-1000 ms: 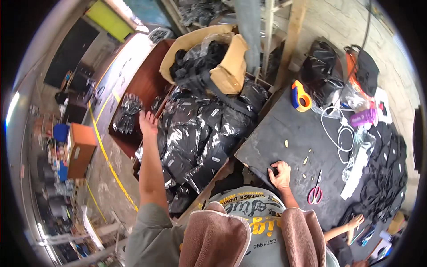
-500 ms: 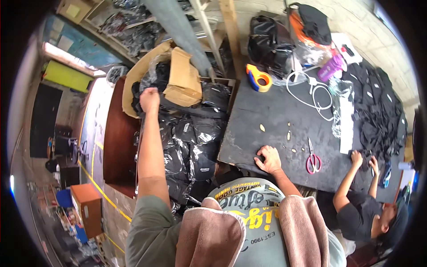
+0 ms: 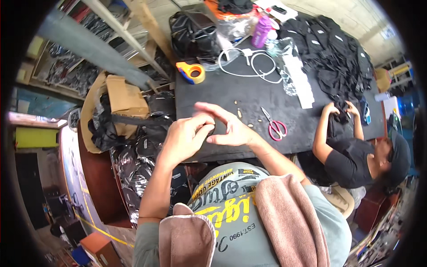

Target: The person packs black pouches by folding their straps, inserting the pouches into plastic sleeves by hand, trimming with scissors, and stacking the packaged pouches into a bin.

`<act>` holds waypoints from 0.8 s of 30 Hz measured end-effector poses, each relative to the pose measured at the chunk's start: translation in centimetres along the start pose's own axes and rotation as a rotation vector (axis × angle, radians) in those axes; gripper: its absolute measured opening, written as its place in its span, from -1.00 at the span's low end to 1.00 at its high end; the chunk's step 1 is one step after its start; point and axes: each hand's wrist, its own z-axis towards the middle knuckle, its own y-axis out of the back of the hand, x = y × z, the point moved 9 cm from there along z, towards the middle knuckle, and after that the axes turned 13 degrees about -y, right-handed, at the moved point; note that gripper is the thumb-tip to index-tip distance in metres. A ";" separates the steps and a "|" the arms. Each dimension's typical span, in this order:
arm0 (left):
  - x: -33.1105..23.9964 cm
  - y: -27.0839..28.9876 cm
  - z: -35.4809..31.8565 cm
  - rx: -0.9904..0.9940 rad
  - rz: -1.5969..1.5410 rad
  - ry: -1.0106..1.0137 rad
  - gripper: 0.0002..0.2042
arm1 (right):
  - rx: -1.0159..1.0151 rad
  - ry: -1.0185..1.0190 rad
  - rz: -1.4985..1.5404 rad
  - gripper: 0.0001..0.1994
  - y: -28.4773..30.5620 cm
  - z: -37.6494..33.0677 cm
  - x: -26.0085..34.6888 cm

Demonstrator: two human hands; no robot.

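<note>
My left hand (image 3: 187,139) and my right hand (image 3: 230,126) meet above the near left part of the black table (image 3: 222,98). The left hand's fingers are bent and pressed together beside the right palm; what they may hold is hidden. My right hand has its thumb spread away from its fingers, the fingertips blurred by motion. Red-handled scissors (image 3: 276,129) lie on the table to the right of my hands. Farther back at the left edge stands an orange and blue tape dispenser (image 3: 192,72). Small pale scraps (image 3: 239,113) lie just beyond my hands.
Left of the table are an open carton (image 3: 129,95) and several plastic-wrapped black bags (image 3: 133,171). Farther back lie a white cable (image 3: 255,63), a purple bottle (image 3: 261,32) and clear plastic packaging (image 3: 296,75). A co-worker (image 3: 351,160) handles black fabric (image 3: 333,58) at the right.
My left hand has left the carton and come over the table. My right hand has lifted off the table edge to meet it. The view has turned rightward.
</note>
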 end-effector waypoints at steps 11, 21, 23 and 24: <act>2.2 22.9 -7.5 -0.734 0.668 -0.008 -0.83 | -0.163 -0.519 0.098 -0.73 15.1 -13.3 1.9; 20.4 30.7 -16.4 -0.580 1.406 0.815 -0.74 | -0.573 -0.594 -0.054 -0.81 23.9 -24.0 -5.1; 17.3 26.8 -14.0 -0.698 1.526 0.653 -0.67 | -0.526 -0.651 -0.029 -0.80 21.5 -21.7 -7.4; 15.0 22.6 -10.2 -0.715 1.449 0.379 -0.63 | -0.518 -0.609 -0.097 -0.79 20.0 -20.6 -8.0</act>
